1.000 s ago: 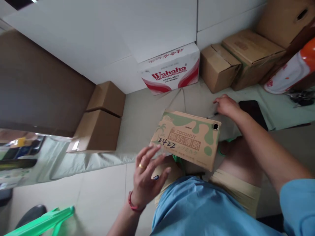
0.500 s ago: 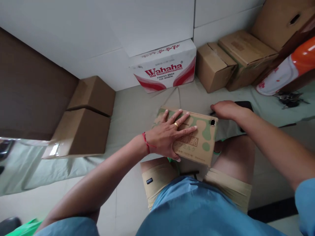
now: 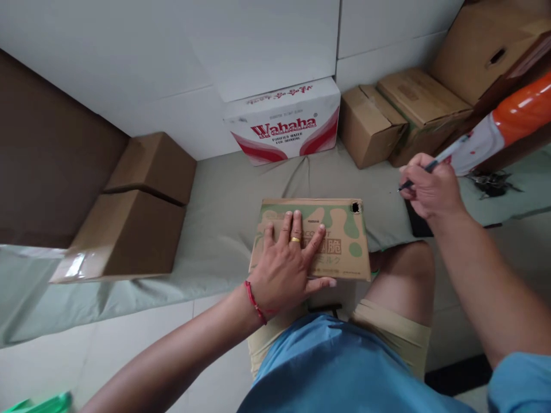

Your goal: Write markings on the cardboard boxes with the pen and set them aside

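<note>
A small brown and green coconut carton (image 3: pixel 344 232) lies flat in front of my knees on the pale green sheet. My left hand (image 3: pixel 286 265) rests on its top with the fingers spread flat; it wears a gold ring and a red wrist string. My right hand (image 3: pixel 430 186) is raised to the right of the carton, fingers closed on a pen (image 3: pixel 434 163) whose dark tip points left. A black phone (image 3: pixel 416 222) lies partly hidden under that hand.
A white and red Wahaha box (image 3: pixel 284 123) stands against the white wall. Brown cartons (image 3: pixel 138 218) sit at the left, more cartons (image 3: pixel 400 115) at the back right. An orange and white object (image 3: pixel 512 120) leans at far right, keys (image 3: pixel 491 182) below it.
My right hand has lifted off the sheet beside the phone, now holding a pen. My left hand slid toward the carton's near left part. The carton now sits squarer.
</note>
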The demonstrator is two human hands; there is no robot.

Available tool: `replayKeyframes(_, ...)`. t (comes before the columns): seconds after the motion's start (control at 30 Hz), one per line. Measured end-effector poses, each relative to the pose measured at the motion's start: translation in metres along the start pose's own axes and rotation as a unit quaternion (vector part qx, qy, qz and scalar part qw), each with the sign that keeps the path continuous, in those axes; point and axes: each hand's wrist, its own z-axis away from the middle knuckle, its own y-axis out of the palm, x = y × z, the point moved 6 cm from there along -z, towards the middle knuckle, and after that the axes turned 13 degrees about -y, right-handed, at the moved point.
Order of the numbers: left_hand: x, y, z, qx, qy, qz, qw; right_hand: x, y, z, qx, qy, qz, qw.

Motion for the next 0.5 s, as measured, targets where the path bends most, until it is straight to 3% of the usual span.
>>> replayKeyframes(0.13,-0.013,-0.027,-0.019,0.000,0.025,0.072,0.997,0.016,0.020,0.037,-0.060,0.117,-0.224,0.966)
replayKeyframes(0.23,-0.019,-0.038,-0.054,-0.044,0.011,0.111,0.993,0.027,0.042,0.058,-0.037,0.139,-0.234,0.961)
replayKeyframes(0.3,-0.018,-0.033,-0.082,-0.051,-0.024,0.130,0.990,0.031,0.051,0.066,-0.047,0.133,-0.224,0.964)
replayKeyframes(0.37,-0.014,-0.019,-0.105,-0.022,-0.059,0.122,0.990,0.032,0.057,0.069,-0.056,0.128,-0.210,0.968)
replayKeyframes(0.5,-0.009,-0.006,-0.122,0.007,-0.068,0.111,0.991,0.031,0.070,0.070,-0.043,0.107,-0.207,0.972)
